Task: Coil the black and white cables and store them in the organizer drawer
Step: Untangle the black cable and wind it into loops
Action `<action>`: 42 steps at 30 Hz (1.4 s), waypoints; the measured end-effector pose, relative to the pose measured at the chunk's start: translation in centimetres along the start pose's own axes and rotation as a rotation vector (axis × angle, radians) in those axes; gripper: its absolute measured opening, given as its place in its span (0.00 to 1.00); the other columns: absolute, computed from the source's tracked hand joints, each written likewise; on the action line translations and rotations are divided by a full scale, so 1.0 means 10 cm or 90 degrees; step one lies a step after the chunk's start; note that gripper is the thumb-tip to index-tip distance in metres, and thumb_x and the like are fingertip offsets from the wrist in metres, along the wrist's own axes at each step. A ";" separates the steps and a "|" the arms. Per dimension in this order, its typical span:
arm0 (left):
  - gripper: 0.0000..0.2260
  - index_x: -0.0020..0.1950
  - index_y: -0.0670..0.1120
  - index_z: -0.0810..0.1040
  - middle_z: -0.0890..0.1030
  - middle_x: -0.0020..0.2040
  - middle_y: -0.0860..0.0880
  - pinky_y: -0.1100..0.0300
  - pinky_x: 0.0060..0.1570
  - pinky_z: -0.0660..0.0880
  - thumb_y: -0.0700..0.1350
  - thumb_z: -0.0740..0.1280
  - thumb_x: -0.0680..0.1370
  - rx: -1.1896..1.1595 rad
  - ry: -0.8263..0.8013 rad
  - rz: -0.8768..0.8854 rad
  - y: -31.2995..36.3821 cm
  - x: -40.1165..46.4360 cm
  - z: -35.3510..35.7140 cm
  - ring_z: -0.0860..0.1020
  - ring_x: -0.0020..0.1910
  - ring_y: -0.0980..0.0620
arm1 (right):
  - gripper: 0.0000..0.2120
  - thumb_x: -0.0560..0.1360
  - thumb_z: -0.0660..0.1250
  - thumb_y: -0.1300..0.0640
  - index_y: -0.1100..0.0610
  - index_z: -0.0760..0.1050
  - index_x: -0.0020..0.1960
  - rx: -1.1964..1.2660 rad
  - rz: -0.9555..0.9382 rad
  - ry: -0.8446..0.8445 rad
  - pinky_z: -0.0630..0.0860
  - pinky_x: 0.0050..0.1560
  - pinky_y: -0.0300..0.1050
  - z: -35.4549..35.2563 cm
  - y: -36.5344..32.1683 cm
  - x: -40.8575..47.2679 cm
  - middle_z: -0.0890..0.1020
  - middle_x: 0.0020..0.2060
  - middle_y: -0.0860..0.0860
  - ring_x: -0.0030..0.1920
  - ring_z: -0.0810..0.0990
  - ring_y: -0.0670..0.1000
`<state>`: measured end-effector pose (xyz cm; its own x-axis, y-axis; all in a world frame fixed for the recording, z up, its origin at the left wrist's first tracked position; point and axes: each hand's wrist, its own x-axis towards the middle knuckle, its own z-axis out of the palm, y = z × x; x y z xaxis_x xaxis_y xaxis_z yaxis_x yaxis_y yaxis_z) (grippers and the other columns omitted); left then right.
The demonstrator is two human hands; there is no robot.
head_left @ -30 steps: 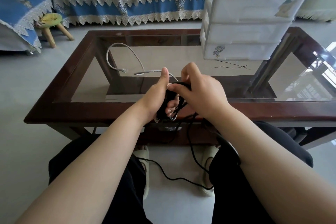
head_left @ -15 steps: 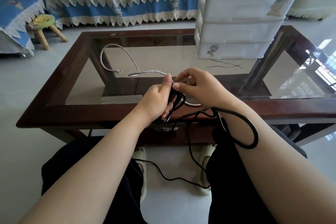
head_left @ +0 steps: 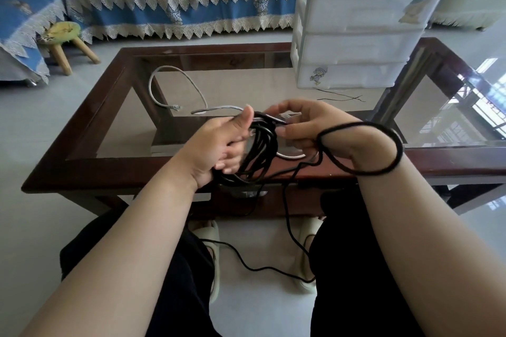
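My left hand (head_left: 219, 145) grips the black cable (head_left: 260, 150) coil over the desk (head_left: 115, 172); my right hand (head_left: 309, 128) pinches its top loop. It's limp and springy, so I'd clamp all loops together.

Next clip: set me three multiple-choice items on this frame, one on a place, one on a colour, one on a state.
1. Where does the white cable lie?
A. on the glass table
B. on the sofa
C. in a drawer

2. What colour is the cable being coiled?
A. white
B. black
C. blue

3. How do the drawers of the organizer stand?
A. all pulled out
B. removed
C. pushed in

Key: 1 A, it curves across the glass. 2 B, the left hand grips a black cable bundle while the right hand feeds a loop. 3 C, all fronts sit flush.
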<state>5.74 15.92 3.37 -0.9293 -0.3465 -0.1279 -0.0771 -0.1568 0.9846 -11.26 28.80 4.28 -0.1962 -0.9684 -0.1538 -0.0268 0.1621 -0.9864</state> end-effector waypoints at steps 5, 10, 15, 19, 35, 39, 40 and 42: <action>0.23 0.29 0.49 0.65 0.61 0.17 0.56 0.67 0.17 0.61 0.63 0.68 0.71 -0.116 0.002 0.031 0.11 -0.03 -0.33 0.59 0.14 0.60 | 0.11 0.77 0.60 0.69 0.56 0.75 0.53 -0.002 0.049 -0.013 0.69 0.23 0.37 0.07 0.02 0.02 0.73 0.31 0.53 0.23 0.71 0.47; 0.23 0.29 0.49 0.63 0.60 0.19 0.55 0.66 0.19 0.59 0.61 0.59 0.79 -0.183 0.196 0.071 0.14 0.03 -0.39 0.58 0.16 0.58 | 0.08 0.74 0.64 0.62 0.56 0.79 0.50 0.035 0.017 -0.216 0.67 0.30 0.41 0.19 0.07 -0.05 0.78 0.32 0.51 0.29 0.72 0.54; 0.24 0.29 0.49 0.62 0.60 0.21 0.54 0.63 0.22 0.57 0.63 0.59 0.78 -0.224 0.428 0.100 0.12 0.12 -0.44 0.58 0.20 0.57 | 0.35 0.66 0.56 0.28 0.56 0.80 0.53 0.269 -0.023 -0.196 0.60 0.32 0.40 0.22 0.05 -0.03 0.74 0.30 0.48 0.31 0.68 0.46; 0.25 0.29 0.49 0.62 0.60 0.21 0.53 0.63 0.22 0.59 0.63 0.60 0.79 -0.185 0.459 0.055 0.10 0.12 -0.43 0.58 0.20 0.56 | 0.22 0.77 0.57 0.41 0.58 0.78 0.51 0.277 -0.091 0.170 0.64 0.34 0.39 0.21 0.03 0.01 0.65 0.27 0.46 0.29 0.62 0.46; 0.25 0.29 0.48 0.61 0.60 0.20 0.52 0.61 0.23 0.59 0.60 0.59 0.80 -0.118 0.344 -0.041 -0.05 0.09 -0.06 0.58 0.19 0.55 | 0.40 0.72 0.70 0.55 0.51 0.50 0.75 -0.601 -0.192 0.758 0.68 0.61 0.52 0.38 0.21 0.18 0.68 0.63 0.57 0.60 0.70 0.58; 0.25 0.27 0.48 0.62 0.60 0.19 0.53 0.63 0.21 0.60 0.59 0.59 0.80 -0.085 0.263 -0.057 0.01 0.03 -0.10 0.57 0.17 0.56 | 0.16 0.78 0.61 0.59 0.54 0.71 0.65 -0.755 -0.093 0.640 0.69 0.49 0.51 0.28 0.23 0.20 0.74 0.60 0.56 0.56 0.74 0.60; 0.25 0.27 0.48 0.62 0.60 0.19 0.53 0.63 0.20 0.60 0.58 0.59 0.80 -0.079 0.258 -0.057 0.02 0.02 -0.12 0.57 0.17 0.56 | 0.15 0.79 0.59 0.61 0.56 0.71 0.64 -0.747 -0.060 0.601 0.68 0.44 0.48 0.29 0.25 0.22 0.76 0.58 0.55 0.53 0.76 0.60; 0.24 0.28 0.48 0.61 0.60 0.19 0.53 0.63 0.20 0.60 0.58 0.60 0.80 -0.072 0.286 -0.056 0.04 0.02 -0.17 0.57 0.17 0.56 | 0.14 0.79 0.57 0.62 0.57 0.71 0.64 -0.625 -0.052 0.587 0.69 0.43 0.46 0.30 0.26 0.25 0.79 0.54 0.54 0.51 0.79 0.58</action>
<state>6.16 14.22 3.50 -0.6703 -0.6896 -0.2743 -0.0862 -0.2948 0.9517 -8.90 26.26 1.11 -0.7315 -0.5659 0.3804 -0.6790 0.5533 -0.4825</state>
